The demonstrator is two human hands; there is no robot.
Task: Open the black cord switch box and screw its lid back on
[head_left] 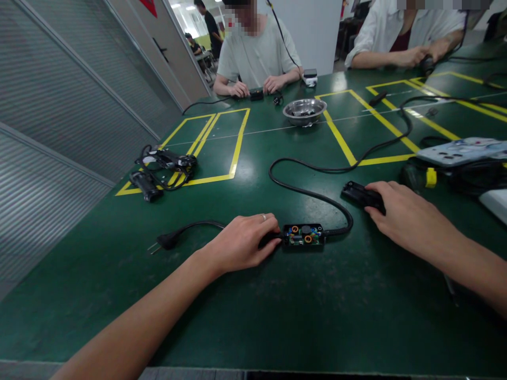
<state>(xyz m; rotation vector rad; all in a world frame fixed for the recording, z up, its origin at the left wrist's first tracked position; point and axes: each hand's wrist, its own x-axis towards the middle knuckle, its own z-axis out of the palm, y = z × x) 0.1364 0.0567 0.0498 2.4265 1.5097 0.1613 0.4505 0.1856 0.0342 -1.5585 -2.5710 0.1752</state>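
An opened black adapter box (304,237) lies on the green table, its circuit board with copper coils facing up. My left hand (249,240) is closed around the black power cord at the box's left end. That cord runs left to a two-pin plug (167,241) resting on the table. From the box's right end a long black cable (312,194) curves away to the far right. My right hand (396,203) grips a black plastic cover (362,196), held to the right of the box and apart from it.
A bundle of black cables and parts (166,166) lies at the left on yellow tape. A metal bowl (304,111) stands further back. A phone (461,151) and a yellow-marked item (431,177) sit at the right. Two people work across the table.
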